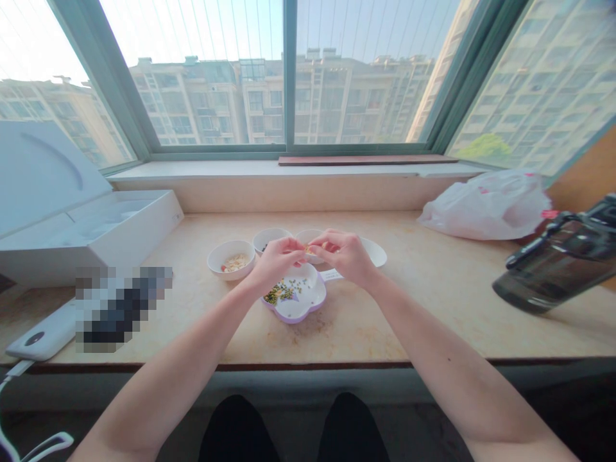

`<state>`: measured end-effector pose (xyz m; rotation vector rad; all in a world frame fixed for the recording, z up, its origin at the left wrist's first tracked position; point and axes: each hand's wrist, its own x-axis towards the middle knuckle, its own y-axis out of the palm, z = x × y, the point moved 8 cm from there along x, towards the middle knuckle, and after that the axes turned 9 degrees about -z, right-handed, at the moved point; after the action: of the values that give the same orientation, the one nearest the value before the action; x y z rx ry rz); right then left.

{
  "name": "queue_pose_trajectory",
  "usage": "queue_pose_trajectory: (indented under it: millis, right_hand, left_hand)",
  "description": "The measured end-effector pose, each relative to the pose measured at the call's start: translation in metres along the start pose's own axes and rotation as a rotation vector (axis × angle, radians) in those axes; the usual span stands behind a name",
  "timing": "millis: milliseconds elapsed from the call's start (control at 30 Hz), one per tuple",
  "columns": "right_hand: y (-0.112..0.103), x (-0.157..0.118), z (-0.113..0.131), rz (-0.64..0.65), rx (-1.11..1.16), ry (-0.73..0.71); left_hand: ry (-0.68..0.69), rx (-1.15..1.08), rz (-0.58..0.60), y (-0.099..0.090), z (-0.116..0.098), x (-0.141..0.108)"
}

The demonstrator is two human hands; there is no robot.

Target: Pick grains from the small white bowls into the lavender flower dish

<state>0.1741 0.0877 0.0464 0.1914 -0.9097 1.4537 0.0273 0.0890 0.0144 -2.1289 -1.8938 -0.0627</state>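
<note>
The left hand (279, 255) and right hand (344, 251) met nearly tip to tip above the desk (414, 269), fingers bent inward. Whether either grip was fully closed, or held some small piece, could not be told at this size.

Just below the grip, on the near side, lay the purple-rimmed dish (296, 318), its green beans (272, 294) heaped at the left and scattered thinly toward the middle. Directly behind the grip stood the far bowl (308, 235), partly covered by the fingers, with something yellowish in it. The middle bowl (272, 233), with dark contents, sat behind the left hand, and the left bowl (233, 276), holding pale pieces (237, 262), lay farther out to that side. A white dish (378, 253) showed just beyond the right hand.

The likeliest mishap was a small piece slipping from the fingertips: with the grip between the containers, it could have dropped into the wrong one or rolled onto the desk. The fingers also hid part of the far bowl, so a misjudged reach could have knocked its rim. The left wrist hung close to the dish and middle bowl; a low sideways sweep might have nudged either and spilled loose beans.
</note>
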Motion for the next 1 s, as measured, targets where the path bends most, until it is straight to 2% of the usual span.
queue_pose_trajectory:
  millis: [67, 133, 200, 300, 700, 867, 933, 1000]
  right_hand:
    - [-0.004, 0.001, 0.001, -0.03, 0.012, 0.008]
    - [-0.008, 0.002, 0.003, -0.054, 0.028, 0.016]
    - [-0.012, 0.002, 0.005, -0.076, 0.045, 0.013]
    - [-0.014, 0.001, 0.008, -0.087, 0.068, -0.004]
    - [-0.014, 0.002, 0.007, -0.079, -0.002, -0.019]
    - [-0.033, 0.013, -0.008, -0.106, -0.301, -0.004]
    - [-0.045, 0.017, -0.02, -0.12, -0.469, 0.044]
    - [-0.052, 0.019, -0.036, -0.05, -0.59, 0.104]
  left_hand:
    - [0.2, 0.39, 0.088, 0.008, -0.006, -0.002]
    - [0.353, 0.647, 0.24, 0.021, -0.006, -0.008]
    - [0.403, 0.783, 0.356, 0.03, 0.0, -0.012]
    - [0.407, 0.881, 0.427, 0.035, 0.007, -0.015]
    - [0.436, 0.987, 0.432, 0.044, 0.013, -0.02]
    - [0.446, 0.881, 0.424, 0.04, 0.012, -0.019]
    - [0.403, 0.777, 0.361, 0.034, 0.007, -0.016]
    - [0.328, 0.654, 0.282, 0.026, 0.001, -0.011]
